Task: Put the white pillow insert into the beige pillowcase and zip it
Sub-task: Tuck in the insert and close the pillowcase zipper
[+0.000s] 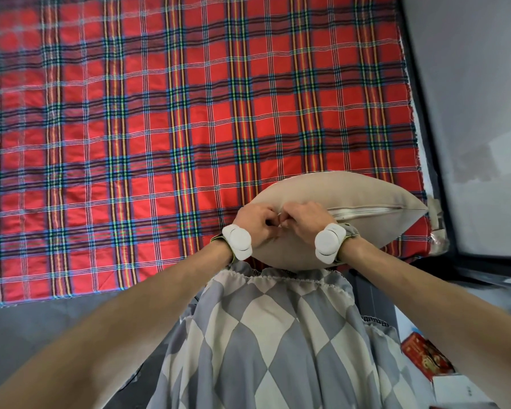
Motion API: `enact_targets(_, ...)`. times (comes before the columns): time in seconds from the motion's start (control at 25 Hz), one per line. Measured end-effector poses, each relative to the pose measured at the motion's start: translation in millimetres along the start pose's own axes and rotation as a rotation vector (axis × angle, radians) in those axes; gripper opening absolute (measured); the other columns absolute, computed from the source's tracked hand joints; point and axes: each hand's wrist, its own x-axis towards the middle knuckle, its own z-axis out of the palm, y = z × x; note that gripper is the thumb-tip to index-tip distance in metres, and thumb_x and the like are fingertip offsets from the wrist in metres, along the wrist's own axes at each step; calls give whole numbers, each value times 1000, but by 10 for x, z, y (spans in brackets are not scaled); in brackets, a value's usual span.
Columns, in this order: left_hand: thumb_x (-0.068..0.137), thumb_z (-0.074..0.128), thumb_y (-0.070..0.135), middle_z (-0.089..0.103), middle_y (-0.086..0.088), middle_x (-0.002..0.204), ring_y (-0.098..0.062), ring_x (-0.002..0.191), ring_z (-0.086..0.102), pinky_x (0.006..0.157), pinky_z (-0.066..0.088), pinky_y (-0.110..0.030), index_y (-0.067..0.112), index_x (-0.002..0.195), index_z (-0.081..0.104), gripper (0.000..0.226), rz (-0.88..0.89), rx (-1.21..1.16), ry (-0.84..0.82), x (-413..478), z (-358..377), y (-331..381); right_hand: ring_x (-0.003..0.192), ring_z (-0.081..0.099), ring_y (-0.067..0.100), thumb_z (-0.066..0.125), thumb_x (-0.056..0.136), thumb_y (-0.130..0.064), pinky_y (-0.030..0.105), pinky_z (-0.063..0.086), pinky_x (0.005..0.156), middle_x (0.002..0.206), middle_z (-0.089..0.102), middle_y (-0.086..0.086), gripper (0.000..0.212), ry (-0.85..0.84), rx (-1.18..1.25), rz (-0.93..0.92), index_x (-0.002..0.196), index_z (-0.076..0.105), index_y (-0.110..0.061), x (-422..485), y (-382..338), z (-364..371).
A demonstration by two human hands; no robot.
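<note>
The beige pillowcase (331, 191) lies plump on the near right part of the bed, its zipper side facing me. The white pillow insert (363, 211) shows through the zipper gap that runs to the right corner. My left hand (258, 221) and my right hand (304, 218) sit close together at the left part of the zipper seam, fingers curled and pinching the fabric there. A small pale piece, perhaps the zipper pull, shows between the fingertips. Both wrists carry white round devices.
A red plaid sheet (160, 128) covers the bed. A grey-and-white diamond-pattern cloth (266, 335) hangs in front of me below the pillow. Dark bed frame and grey floor (484, 113) lie to the right; a red box (425, 358) sits low right.
</note>
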Motion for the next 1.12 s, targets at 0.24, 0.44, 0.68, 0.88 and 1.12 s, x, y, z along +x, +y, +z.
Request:
enact_targets(0.24, 73, 75, 21, 66, 5, 75, -8, 67, 56, 63, 44, -21, 12, 68, 72, 11, 164, 48, 97, -7, -97, -38, 98, 64, 27, 49, 84, -15, 35, 41, 92, 103, 69, 7, 33, 105, -303, -186, 117, 56, -13, -321, -131, 47)
enact_targets(0.44, 69, 68, 17, 66, 1, 73, -22, 67, 63, 55, 53, -27, 15, 69, 73, 6, 398, 363, 129, -61, 12, -75, 100, 63, 24, 35, 93, -16, 34, 23, 104, 102, 70, 4, 28, -114, -364, -53, 112, 56, -16, -110, -245, 137)
enact_targets(0.68, 80, 60, 35, 65, 4, 73, -19, 64, 62, 49, 43, -21, 18, 75, 74, 23, 320, 341, 266, -40, -132, -8, 83, 60, 24, 65, 77, -15, 33, 47, 65, 94, 63, 2, 20, 488, 61, -66, 97, 61, -15, -227, -136, 26)
enact_targets(0.88, 81, 57, 37, 64, 4, 71, -20, 63, 63, 44, 47, -26, 19, 72, 73, 26, 340, 360, 266, -5, -103, 27, 77, 60, 27, 53, 78, -18, 32, 48, 60, 81, 64, 5, 15, 490, -87, -116, 85, 65, -11, -114, -43, 0)
enact_targets(1.12, 84, 48, 40, 64, 3, 79, -20, 73, 61, 44, 49, -30, 19, 75, 74, 34, 328, 373, 286, -16, -86, -7, 67, 61, 30, 43, 80, -25, 32, 50, 62, 72, 64, 10, 25, 337, -205, -189, 77, 61, -8, -49, -60, -98)
